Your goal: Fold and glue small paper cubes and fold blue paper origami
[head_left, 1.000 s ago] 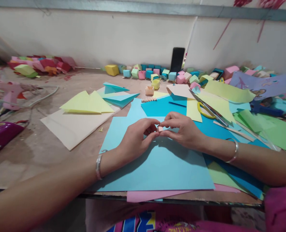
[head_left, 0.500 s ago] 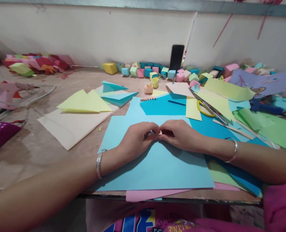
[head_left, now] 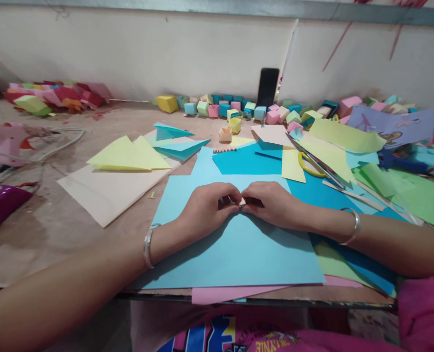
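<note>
Between the fingertips of both hands is a small pale peach piece of paper (head_left: 242, 201), mostly hidden by the fingers. My left hand (head_left: 213, 205) pinches it from the left side. My right hand (head_left: 271, 203) pinches it from the right, thumb and fingers pressed together. Both hands are just above a large light blue sheet of paper (head_left: 239, 259). Beyond them lies a zigzag-edged peach strip (head_left: 224, 149) on a darker blue sheet (head_left: 251, 162). A small open peach paper box (head_left: 225, 135) stands behind that strip.
Scissors with yellow handles (head_left: 312, 165) lie among paper sheets at the right. Folded yellow paper (head_left: 126, 154) rests on a pale sheet at the left. A pink glue gun (head_left: 11, 142) is far left. Small paper cubes and an upright phone (head_left: 268, 88) line the wall.
My left hand has shifted very slightly, its wrist moving a little left and up. Both hands keep their pinch on the small peach paper.
</note>
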A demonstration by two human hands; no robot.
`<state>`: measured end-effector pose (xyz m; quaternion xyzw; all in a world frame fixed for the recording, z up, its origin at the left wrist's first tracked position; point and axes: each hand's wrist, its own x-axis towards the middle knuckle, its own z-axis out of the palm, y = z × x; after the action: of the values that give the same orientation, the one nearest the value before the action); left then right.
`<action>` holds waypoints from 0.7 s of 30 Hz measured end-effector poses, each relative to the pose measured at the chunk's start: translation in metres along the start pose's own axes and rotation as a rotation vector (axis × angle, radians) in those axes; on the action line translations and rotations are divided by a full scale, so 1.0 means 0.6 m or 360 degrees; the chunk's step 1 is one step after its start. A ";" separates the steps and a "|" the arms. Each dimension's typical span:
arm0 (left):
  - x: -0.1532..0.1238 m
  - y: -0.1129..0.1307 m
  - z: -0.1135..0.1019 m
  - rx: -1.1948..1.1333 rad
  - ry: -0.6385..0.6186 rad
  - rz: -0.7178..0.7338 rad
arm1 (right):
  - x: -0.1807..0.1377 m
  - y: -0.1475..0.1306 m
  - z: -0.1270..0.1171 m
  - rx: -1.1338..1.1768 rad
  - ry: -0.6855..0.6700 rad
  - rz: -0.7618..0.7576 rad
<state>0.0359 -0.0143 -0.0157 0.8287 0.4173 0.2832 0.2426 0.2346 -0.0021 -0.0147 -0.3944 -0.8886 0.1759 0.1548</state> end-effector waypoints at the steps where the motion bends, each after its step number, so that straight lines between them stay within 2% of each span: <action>1: 0.000 0.000 0.000 -0.0005 0.0000 -0.0005 | 0.000 0.000 0.000 0.0003 -0.0003 0.0002; 8: -0.002 0.001 0.006 -0.0154 0.0034 -0.0077 | -0.002 0.000 0.001 0.0064 0.0028 0.0002; 14: -0.004 0.001 0.006 -0.0337 0.0154 -0.0033 | -0.004 -0.002 -0.008 0.0366 0.0310 -0.0099; 18: -0.002 0.006 -0.001 -0.0369 0.0153 0.0015 | -0.004 -0.005 -0.012 0.0684 0.0225 0.0026; 21: 0.000 0.008 -0.007 -0.0553 0.0050 -0.0062 | -0.003 -0.004 -0.013 0.0900 0.0124 0.0137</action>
<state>0.0358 -0.0165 -0.0095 0.7616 0.3819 0.3591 0.3811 0.2375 -0.0038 -0.0070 -0.3795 -0.7800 0.4079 0.2850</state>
